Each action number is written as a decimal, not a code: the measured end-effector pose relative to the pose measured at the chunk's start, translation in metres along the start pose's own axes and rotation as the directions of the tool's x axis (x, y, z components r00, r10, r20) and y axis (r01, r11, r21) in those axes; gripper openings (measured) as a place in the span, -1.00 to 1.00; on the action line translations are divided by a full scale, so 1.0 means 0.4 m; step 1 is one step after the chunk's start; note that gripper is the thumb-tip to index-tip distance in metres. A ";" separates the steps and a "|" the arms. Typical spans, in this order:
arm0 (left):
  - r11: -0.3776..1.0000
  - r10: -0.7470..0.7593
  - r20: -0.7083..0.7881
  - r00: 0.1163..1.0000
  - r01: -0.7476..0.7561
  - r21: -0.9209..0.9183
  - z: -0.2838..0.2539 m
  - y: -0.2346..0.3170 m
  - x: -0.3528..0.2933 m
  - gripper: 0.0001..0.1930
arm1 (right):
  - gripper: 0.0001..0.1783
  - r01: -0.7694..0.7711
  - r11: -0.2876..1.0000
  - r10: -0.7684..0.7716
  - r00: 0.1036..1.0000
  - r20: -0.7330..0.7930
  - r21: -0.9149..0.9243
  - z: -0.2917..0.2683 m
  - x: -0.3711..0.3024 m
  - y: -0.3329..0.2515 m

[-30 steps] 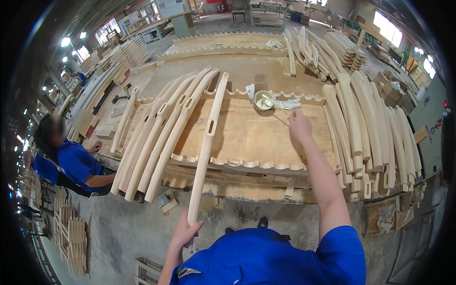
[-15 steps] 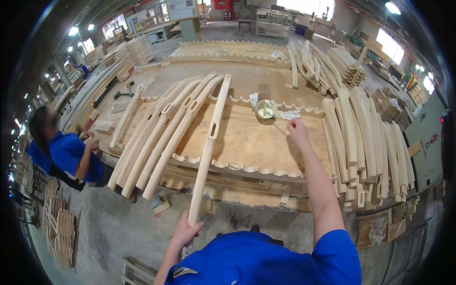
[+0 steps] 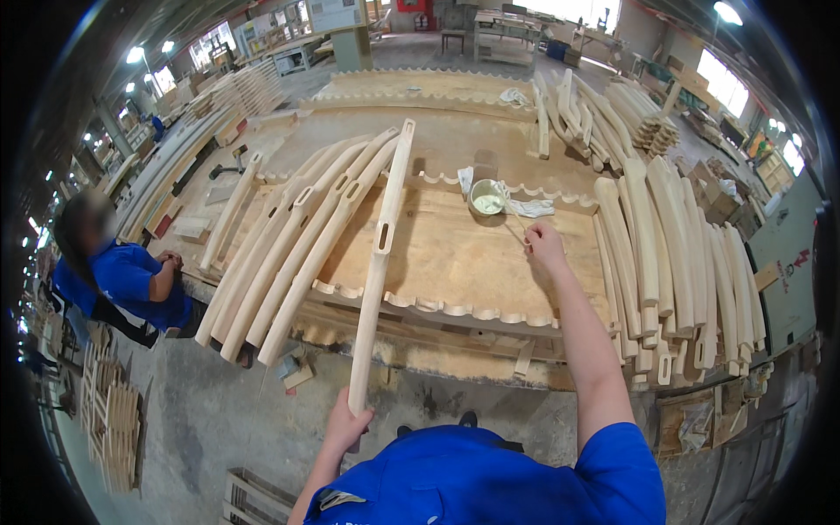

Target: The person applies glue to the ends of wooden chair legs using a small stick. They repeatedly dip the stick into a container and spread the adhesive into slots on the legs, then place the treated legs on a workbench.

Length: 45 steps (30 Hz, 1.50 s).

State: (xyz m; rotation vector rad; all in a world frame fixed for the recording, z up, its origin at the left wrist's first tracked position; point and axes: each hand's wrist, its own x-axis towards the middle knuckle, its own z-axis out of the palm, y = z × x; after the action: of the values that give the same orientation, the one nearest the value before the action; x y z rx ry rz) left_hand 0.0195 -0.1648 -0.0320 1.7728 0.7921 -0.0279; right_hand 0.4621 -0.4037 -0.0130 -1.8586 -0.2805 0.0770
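My left hand (image 3: 347, 422) is wrapped round the near end of a pale wooden chair leg (image 3: 374, 289) with long oval slots cut in it. This leg reaches away from me across the scalloped rack (image 3: 477, 311). Over the bench, my right hand (image 3: 547, 245) pinches a thin stick (image 3: 518, 229). The stick's far end runs to a small bowl (image 3: 486, 204) of whitish paste; its tip is hard to make out. A crumpled white cloth (image 3: 531, 207) lies beside the bowl. To the left, several slotted legs (image 3: 306, 236) rest side by side on the rack.
Many shaped wooden legs (image 3: 669, 236) are heaped on the bench's right side. Another scalloped rack (image 3: 411, 87) stands farther back. At the left, a co-worker in a blue shirt (image 3: 140, 280) is close to the bench, near a hammer (image 3: 229, 164). A wooden crate (image 3: 249, 499) is on the floor.
The held leg has shifted a little to the left and farther away at its far end. My right hand has moved slightly left with the stick. The co-worker's hands have come together.
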 end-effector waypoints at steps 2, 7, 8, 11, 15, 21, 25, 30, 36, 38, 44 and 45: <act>1.000 0.003 -0.008 1.000 -0.003 -0.002 0.001 0.001 -0.002 -0.44 | -0.91 -0.086 0.996 0.085 0.996 0.037 0.036 -0.007 0.004 -0.008; 0.998 -0.007 -0.049 0.999 0.010 0.062 0.004 0.029 -0.006 -0.43 | -0.84 0.167 0.981 -0.165 0.986 0.028 -0.097 0.009 -0.021 -0.048; 0.998 -0.011 -0.055 0.998 0.014 0.061 0.003 0.032 -0.007 -0.43 | -0.84 0.240 0.966 -0.231 0.968 0.094 -0.097 0.020 -0.029 -0.067; 0.998 -0.032 -0.067 0.997 0.036 0.060 -0.004 0.036 -0.018 -0.42 | -0.80 0.338 0.940 -0.310 0.905 0.292 -0.046 0.083 -0.063 -0.156; 0.997 -0.033 -0.035 0.999 0.035 0.070 -0.020 0.052 -0.022 -0.43 | -0.72 0.269 0.960 -0.200 0.850 0.487 -0.075 0.155 -0.097 -0.236; 0.996 -0.022 -0.019 1.000 0.023 0.081 -0.028 0.062 -0.019 -0.45 | -0.69 0.295 0.924 -0.123 0.833 0.540 -0.245 0.189 -0.095 -0.237; 0.998 -0.013 -0.018 1.000 0.014 0.064 -0.028 0.064 -0.023 -0.46 | -0.72 0.394 0.860 -0.264 0.887 0.380 -0.323 0.207 -0.104 -0.219; 0.996 -0.036 -0.023 0.999 0.038 0.085 -0.030 0.076 -0.024 -0.46 | -0.77 0.502 0.800 -0.445 0.864 0.238 -0.328 0.236 -0.123 -0.211; 0.998 -0.037 -0.008 0.999 0.038 0.055 -0.026 0.079 -0.023 -0.42 | -0.79 0.532 0.779 -0.479 0.846 0.233 -0.331 0.244 -0.135 -0.196; 0.998 -0.040 -0.011 0.999 0.041 0.052 -0.029 0.080 -0.025 -0.43 | -0.79 0.539 0.783 -0.471 0.840 0.269 -0.311 0.238 -0.139 -0.206; 0.999 -0.038 0.012 0.999 0.037 0.035 -0.031 0.080 -0.026 -0.44 | -0.77 0.542 0.767 -0.486 0.840 0.239 -0.344 0.237 -0.118 -0.217; 0.999 -0.040 0.015 0.999 0.040 0.034 -0.030 0.083 -0.026 -0.44 | -0.77 0.551 0.748 -0.498 0.834 0.237 -0.368 0.238 -0.117 -0.213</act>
State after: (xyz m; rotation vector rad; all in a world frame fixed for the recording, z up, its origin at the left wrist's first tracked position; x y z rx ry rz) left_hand 0.0244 -0.1639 0.0043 1.7861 0.8197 -0.0818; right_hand 0.3854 -0.3022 0.0348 -2.1357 -0.9716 -0.2853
